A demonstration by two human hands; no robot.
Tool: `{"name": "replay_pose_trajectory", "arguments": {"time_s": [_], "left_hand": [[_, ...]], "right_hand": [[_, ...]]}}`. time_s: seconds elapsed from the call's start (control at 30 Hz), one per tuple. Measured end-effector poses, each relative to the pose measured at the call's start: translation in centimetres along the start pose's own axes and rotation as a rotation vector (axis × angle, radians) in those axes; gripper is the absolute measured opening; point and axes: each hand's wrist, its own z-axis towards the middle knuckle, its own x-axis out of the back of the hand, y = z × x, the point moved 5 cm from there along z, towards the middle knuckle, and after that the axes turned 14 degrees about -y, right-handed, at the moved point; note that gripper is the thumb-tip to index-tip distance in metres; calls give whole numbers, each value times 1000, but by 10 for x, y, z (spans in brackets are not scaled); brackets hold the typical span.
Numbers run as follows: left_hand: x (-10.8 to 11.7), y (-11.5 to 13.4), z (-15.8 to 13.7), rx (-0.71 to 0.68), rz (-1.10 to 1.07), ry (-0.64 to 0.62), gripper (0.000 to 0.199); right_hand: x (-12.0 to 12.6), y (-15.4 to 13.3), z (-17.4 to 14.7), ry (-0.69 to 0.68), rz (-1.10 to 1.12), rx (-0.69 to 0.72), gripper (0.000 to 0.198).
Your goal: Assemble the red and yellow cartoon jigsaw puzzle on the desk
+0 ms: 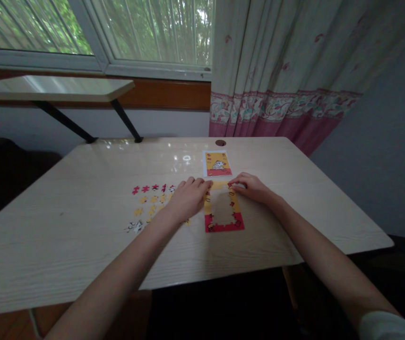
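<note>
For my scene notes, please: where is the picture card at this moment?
In the head view, the picture card lies slightly right of centre on the table, just beyond the puzzle frame and nearer than the round hole.

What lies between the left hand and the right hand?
In the head view, the frame's yellow top strip lies between the left hand and the right hand.

The left forearm (134, 255) and right forearm (308, 233), both bare, reach forward, slanting inward. The left hand (189, 199) lies palm down, fingers bent; the right hand (252, 188) turns inward, thumb below its bent index finger. The two hands are apart.
</note>
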Motion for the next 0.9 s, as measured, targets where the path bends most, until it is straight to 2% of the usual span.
{"name": "replay_pose_trajectory", "arguments": {"time_s": [0.13,0.23,0.3,0.4,0.57,0.9], "left_hand": [[17,-44,-35,16,-67,-99,31],[19,-88,-71,181,-130,-206,24],[13,-112,-94,267,-189,-253,23],[-4,-135,-119,330,-252,-322,23],[-24,-146,-128,334,-333,-280,25],[-29,-151,-123,322,-353,-233,22]], "right_hand": [[1,3,-1,9,-15,-9,21],[2,4,-1,23,-18,-7,21],[2,4,0,25,-13,-10,20],[2,3,0,19,-10,-16,19],[3,1,0,16,-1,-12,20],[3,3,-1,33,-10,-27,19]]}}
